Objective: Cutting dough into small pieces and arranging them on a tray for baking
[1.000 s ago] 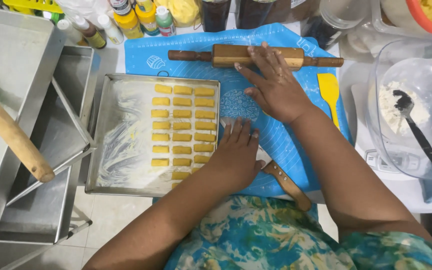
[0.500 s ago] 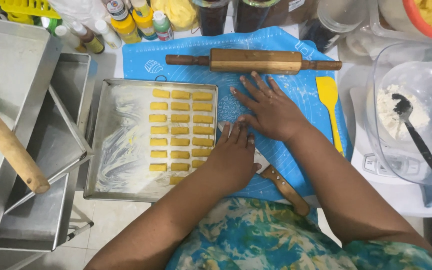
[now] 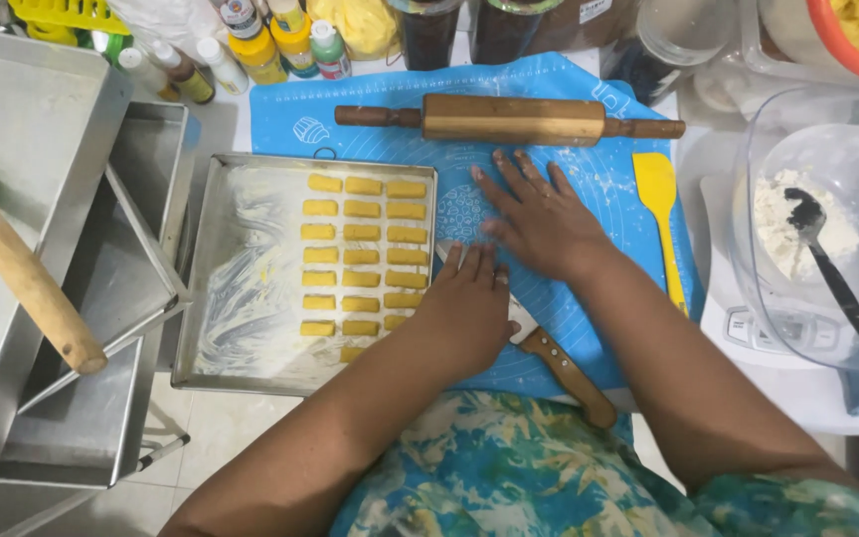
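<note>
Once our right hand [image 3: 544,224] slid off the rolling pin [image 3: 509,119], its fingers lay spread flat just past our left hand [image 3: 469,308], holding nothing.

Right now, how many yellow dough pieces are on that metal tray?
22 visible yellow dough pieces on the metal tray: seven rows of three, plus one at the bottom edge. The left hand overlaps the tray's corner, so more may be hidden.

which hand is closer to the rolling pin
Right. The right hand lies flat on the blue mat just below the rolling pin, apart from it. The left hand is lower, by the baking tray.
</note>
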